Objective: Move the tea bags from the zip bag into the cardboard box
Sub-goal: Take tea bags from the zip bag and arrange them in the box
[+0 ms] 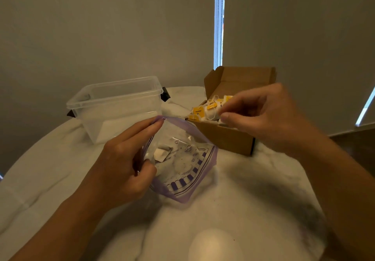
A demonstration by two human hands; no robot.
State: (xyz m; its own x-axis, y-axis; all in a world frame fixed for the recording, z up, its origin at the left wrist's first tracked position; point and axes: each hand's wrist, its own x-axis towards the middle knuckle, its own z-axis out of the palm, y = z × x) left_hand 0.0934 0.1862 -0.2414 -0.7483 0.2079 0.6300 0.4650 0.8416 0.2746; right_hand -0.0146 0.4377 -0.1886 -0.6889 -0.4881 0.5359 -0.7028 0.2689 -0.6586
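Head view showed my right hand (257, 114) curled, thumb and fingertips pinching a white tea bag (213, 113) just above the left end of the cardboard box (225, 137); I judged that grip to be for lowering it among the tea bags (199, 111) already heaped there, their yellow tags turned up and leftward; how many bags the pinch held I could not tell.

My left hand (123, 165) gripped the zip bag (182, 171) by its left lip, forefinger stretched along the purple seal to the far corner and thumb tucked against the near part; I took this as a way of propping the mouth wide so the other hand could reach in freely.

The zip bag stood on the table (253, 189) between the hands, just beside the box; its mouth faced up toward the camera, and the opened mouth ran longest from the far corner at my fingertip to the near corner close to me; at least one pale tea bag (161, 154) lay inside, tilted against the left wall, so the job looked well along but unfinished.

The box sat right of the bag with its lid flap raised at the far side, clearing the opening; a clear plastic tub (115, 106) stood to the left beyond my left hand.
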